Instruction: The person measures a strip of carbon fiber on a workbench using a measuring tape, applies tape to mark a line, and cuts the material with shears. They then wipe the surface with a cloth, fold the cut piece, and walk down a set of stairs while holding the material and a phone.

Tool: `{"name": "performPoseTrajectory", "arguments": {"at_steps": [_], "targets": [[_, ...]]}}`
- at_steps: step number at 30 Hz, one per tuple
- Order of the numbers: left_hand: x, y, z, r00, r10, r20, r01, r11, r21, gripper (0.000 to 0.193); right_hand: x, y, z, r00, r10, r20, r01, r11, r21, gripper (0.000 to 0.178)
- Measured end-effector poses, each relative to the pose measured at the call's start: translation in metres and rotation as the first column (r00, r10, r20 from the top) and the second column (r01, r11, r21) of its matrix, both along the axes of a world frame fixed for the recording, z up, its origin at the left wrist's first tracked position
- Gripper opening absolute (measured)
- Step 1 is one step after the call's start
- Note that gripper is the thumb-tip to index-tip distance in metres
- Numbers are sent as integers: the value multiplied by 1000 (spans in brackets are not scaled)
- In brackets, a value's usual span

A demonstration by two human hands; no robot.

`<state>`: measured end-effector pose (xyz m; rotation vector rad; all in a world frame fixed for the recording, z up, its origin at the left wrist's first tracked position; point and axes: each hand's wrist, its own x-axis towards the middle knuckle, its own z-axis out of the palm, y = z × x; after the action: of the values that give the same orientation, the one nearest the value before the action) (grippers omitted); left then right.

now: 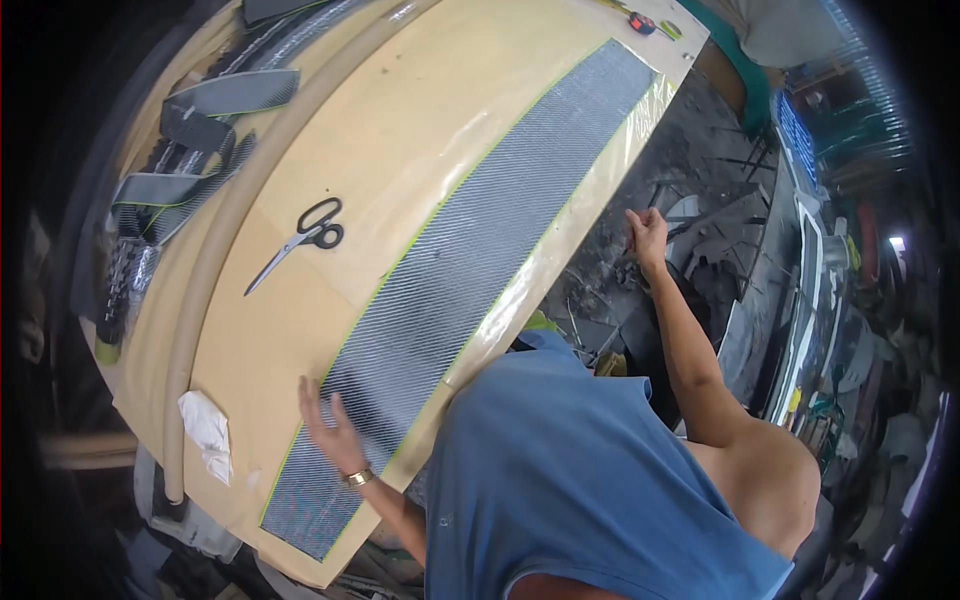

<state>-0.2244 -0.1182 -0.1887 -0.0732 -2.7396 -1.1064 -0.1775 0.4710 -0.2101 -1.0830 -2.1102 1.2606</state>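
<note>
A long strip of dark woven fabric with bright green edging lies flat, running diagonally along the table. My left hand, a watch on its wrist, is over the strip's lower end with fingers spread; it holds nothing. Whether it touches the weave or hovers just above, I cannot tell. Out past the table's edge, my right hand is raised with its fingers bent together. Anything between those fingers is too small to make out. Black-handled scissors rest to the left of the strip.
Clear plastic film shows along the strip's near side. A long cardboard tube borders the table's left, beside fabric offcuts. White crumpled paper lies lower left, a tape measure at the far end. Scraps litter the dark floor.
</note>
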Motion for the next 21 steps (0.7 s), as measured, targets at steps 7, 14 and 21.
{"name": "performPoseTrajectory", "arguments": {"at_steps": [7,14,21], "targets": [[78,68,-21,923,256,286,-337,897,285,30,-32,121,-14,989,-76,128,48,977,209,45],[95,129,-28,766,600,231,-643,727,242,36,-171,303,-20,997,-55,50,71,900,-430,41],[100,195,-29,619,732,286,-770,494,403,29,-236,489,-71,900,431,58,-366,822,-435,31]]}}
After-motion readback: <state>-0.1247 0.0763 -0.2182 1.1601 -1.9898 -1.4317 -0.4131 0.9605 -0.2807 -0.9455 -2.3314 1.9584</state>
